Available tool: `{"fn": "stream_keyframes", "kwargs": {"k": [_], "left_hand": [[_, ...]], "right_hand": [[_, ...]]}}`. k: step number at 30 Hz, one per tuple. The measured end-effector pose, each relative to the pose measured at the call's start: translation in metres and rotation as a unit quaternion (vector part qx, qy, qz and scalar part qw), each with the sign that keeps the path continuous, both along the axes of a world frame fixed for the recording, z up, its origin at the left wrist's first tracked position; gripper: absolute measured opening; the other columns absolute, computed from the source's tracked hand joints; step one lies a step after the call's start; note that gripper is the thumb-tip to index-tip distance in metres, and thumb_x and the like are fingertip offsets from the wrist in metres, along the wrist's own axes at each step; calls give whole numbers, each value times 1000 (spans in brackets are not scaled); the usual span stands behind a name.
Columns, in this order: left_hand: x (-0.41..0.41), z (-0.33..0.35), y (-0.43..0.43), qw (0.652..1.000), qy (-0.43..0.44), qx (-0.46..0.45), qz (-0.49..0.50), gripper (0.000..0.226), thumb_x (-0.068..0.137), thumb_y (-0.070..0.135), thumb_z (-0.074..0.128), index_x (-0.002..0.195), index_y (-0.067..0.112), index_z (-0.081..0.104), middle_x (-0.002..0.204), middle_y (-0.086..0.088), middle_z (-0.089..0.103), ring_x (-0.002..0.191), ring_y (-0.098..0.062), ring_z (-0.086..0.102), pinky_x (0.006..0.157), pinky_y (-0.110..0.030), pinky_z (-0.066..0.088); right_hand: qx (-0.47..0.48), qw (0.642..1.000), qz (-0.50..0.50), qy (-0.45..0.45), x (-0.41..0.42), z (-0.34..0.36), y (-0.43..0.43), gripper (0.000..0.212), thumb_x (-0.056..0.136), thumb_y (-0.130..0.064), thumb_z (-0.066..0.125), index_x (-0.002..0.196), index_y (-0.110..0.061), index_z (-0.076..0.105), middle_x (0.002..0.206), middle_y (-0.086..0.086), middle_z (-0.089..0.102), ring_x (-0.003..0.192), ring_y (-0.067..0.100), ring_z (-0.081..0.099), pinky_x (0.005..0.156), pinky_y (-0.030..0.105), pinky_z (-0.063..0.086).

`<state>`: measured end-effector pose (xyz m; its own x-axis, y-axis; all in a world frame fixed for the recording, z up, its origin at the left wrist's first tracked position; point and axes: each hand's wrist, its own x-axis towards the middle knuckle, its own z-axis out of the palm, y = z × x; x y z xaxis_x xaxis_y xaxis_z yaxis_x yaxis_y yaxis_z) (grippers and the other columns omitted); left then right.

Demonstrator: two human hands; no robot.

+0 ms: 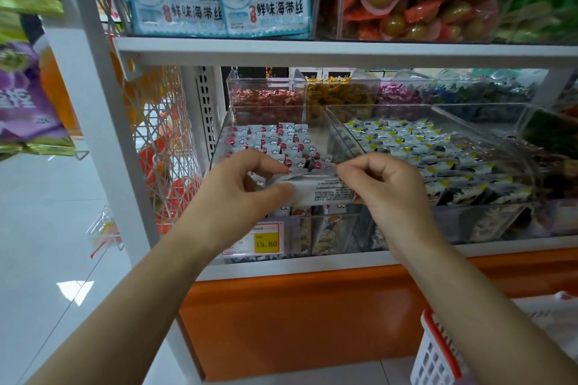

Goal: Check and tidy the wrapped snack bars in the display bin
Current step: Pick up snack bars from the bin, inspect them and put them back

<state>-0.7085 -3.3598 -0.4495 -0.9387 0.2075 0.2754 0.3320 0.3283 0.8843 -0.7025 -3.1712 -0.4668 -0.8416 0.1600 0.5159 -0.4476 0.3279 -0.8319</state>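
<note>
One wrapped snack bar [323, 192], white with small printed text on its back, is held level over the front edge of a clear display bin [226, 134]. My left hand [247, 187] pinches its left end and my right hand [384, 184] pinches its right end. Behind it the bin holds several rows of white bars with red dots and cloud prints [275, 142]. More bars stand upright behind the bin's clear front [316, 228].
A yellow price tag reading 15.80 [266, 242] sits on the bin front. A neighbouring clear bin [438, 159] to the right holds white, yellow and black bars. Smaller candy bins [266, 97] stand behind. A shelf [312, 48] hangs overhead. A white and red basket [438, 353] sits lower right.
</note>
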Motion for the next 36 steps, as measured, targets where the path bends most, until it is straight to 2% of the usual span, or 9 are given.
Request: {"fn": "stream_keyframes", "kwargs": {"k": [3, 7, 11, 14, 17, 21, 25, 30, 36], "left_hand": [[0, 1, 1, 1000, 13, -15, 9, 18, 72, 39, 70, 79, 23, 65, 79, 3, 65, 61, -17, 56, 58, -21, 49], [-3, 7, -5, 1000, -14, -24, -3, 29, 64, 41, 74, 71, 13, 70, 74, -1, 70, 71, -20, 66, 69, -32, 56], [-5, 12, -11, 998, -48, -13, -35, 38, 55, 45, 70, 69, 10, 72, 74, -4, 72, 75, -17, 67, 71, -21, 51], [-6, 13, -16, 996, -80, -10, -39, 28, 63, 38, 71, 62, 10, 70, 64, -5, 68, 61, -12, 63, 57, -10, 47], [-7, 12, -18, 996, -82, -13, -31, 26, 74, 30, 70, 69, 4, 69, 67, -7, 69, 63, -5, 65, 58, -4, 45], [-4, 13, -18, 997, -62, -20, -31, 38, 65, 45, 64, 74, 10, 71, 73, -6, 70, 65, -6, 64, 60, -11, 46], [-3, 11, -16, 996, -48, -65, -49, 40, 58, 47, 68, 90, 24, 66, 90, -3, 69, 80, -16, 67, 72, -25, 57], [-4, 8, -14, 993, -43, -88, -59, 19, 77, 28, 68, 95, 29, 64, 87, 3, 71, 80, -12, 66, 72, -30, 57], [-6, 5, -11, 993, -22, -100, -57, 14, 84, 25, 64, 92, 36, 61, 90, 7, 67, 79, -10, 65, 72, -30, 56]], "right_hand": [[26, 1000, 1, 15, 1, -1, -2, 20, 85, -14, 65, 68, -25, 66, 61, -20, 63, 63, -4, 59, 57, 6, 42], [22, 1000, 20, 8, 1, 0, -3, 22, 85, -12, 65, 68, -25, 66, 61, -20, 64, 62, -5, 59, 54, 5, 42], [-3, 999, 47, -22, 1, -1, -3, 20, 85, -13, 65, 70, -26, 69, 65, -18, 66, 64, -4, 60, 57, 10, 47], [7, 997, 66, -26, 2, -2, -3, 18, 85, -15, 64, 72, -27, 69, 71, -17, 68, 69, -3, 62, 60, 9, 46], [0, 996, 80, -31, 2, -2, -4, 19, 85, -15, 64, 72, -27, 69, 70, -16, 68, 68, -3, 62, 58, 7, 44], [-26, 997, 66, -40, 0, -3, -4, 18, 84, -16, 65, 69, -25, 70, 68, -12, 68, 66, -1, 62, 57, 12, 49], [-102, 987, 78, -100, -1, 0, -2, 21, 85, -11, 64, 66, -15, 72, 69, 1, 71, 69, 19, 70, 55, 31, 59], [-97, 970, 134, -176, -2, 10, 11, 23, 85, -10, 64, 63, -11, 73, 73, 12, 72, 68, 25, 70, 49, 28, 56], [-66, 964, 160, -204, -4, 9, 19, 15, 87, -8, 60, 81, 2, 69, 76, 7, 73, 70, 24, 71, 51, 28, 57]]}}
